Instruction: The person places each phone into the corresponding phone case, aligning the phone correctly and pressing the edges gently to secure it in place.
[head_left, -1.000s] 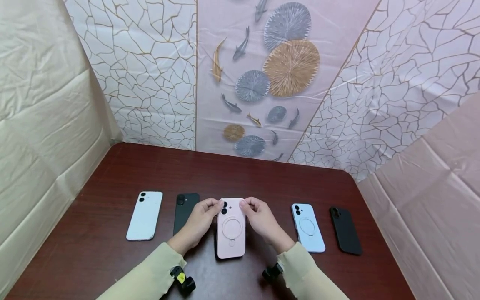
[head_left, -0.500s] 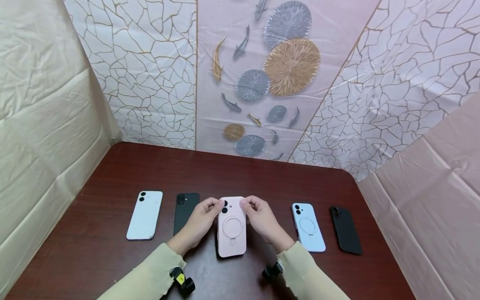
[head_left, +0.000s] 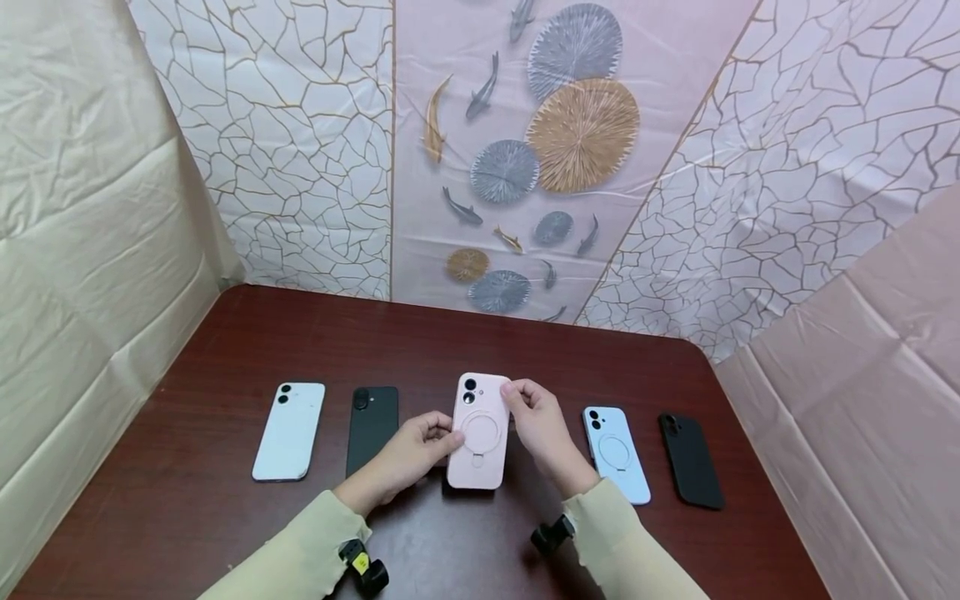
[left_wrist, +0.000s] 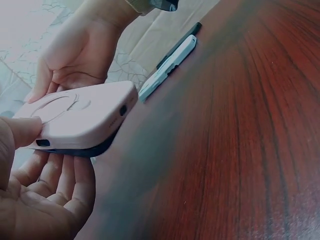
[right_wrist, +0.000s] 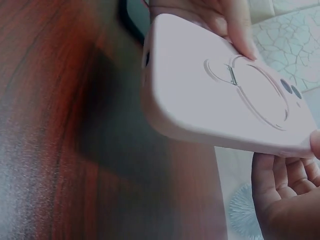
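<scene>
A pink phone case with a ring stand on its back is held up over the table between both hands. A dark edge, seemingly a phone, shows along its underside in the left wrist view. My left hand grips the left long side, thumb on the back near the ring and fingers underneath. At the upper right corner, beside the top end, my right hand pinches the case with its thumb on the back and fingers below. Two camera holes sit at the top left.
On the dark red wooden table, a white phone and a black phone lie to the left. To the right lie a light blue cased phone and a black case or phone. Patterned cloth hangs behind.
The pink case has risen and shifted away and to the right. My left hand has slid from its upper left corner down to the middle of the left side; the right hand stays at its corner.
</scene>
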